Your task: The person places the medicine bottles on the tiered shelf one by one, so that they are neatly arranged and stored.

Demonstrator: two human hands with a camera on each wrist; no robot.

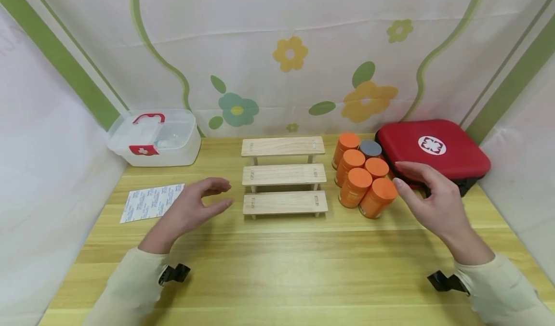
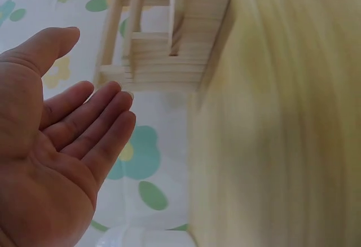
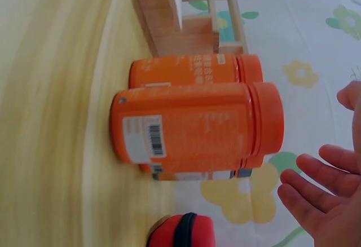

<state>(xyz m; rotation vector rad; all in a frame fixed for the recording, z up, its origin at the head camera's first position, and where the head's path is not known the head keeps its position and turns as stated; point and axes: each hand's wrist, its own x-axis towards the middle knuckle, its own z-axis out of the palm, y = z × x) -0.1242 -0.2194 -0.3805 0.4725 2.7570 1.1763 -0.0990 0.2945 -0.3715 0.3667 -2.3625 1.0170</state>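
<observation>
My left hand (image 1: 197,205) hovers left of a three-step wooden rack (image 1: 284,174), thumb and fingers spread apart with nothing between them. In the left wrist view its palm (image 2: 51,185) faces the camera beside the rack's side panel (image 2: 169,61). My right hand (image 1: 435,198) is held just right of a cluster of orange bottles (image 1: 358,185), its fingers loosely bent and holding nothing. One bottle among them has a grey lid (image 1: 370,148). In the right wrist view the fingertips lie apart from the nearest orange bottle (image 3: 192,123), which stands upright and shows a barcode label.
Behind the right hand lies a red first-aid case (image 1: 433,148). A clear plastic first-aid box (image 1: 173,148) with a red handle stands at the back left. A printed white sheet (image 1: 149,202) lies partly behind the left hand. A flowered cloth (image 1: 260,37) hangs behind the wooden table (image 1: 286,273).
</observation>
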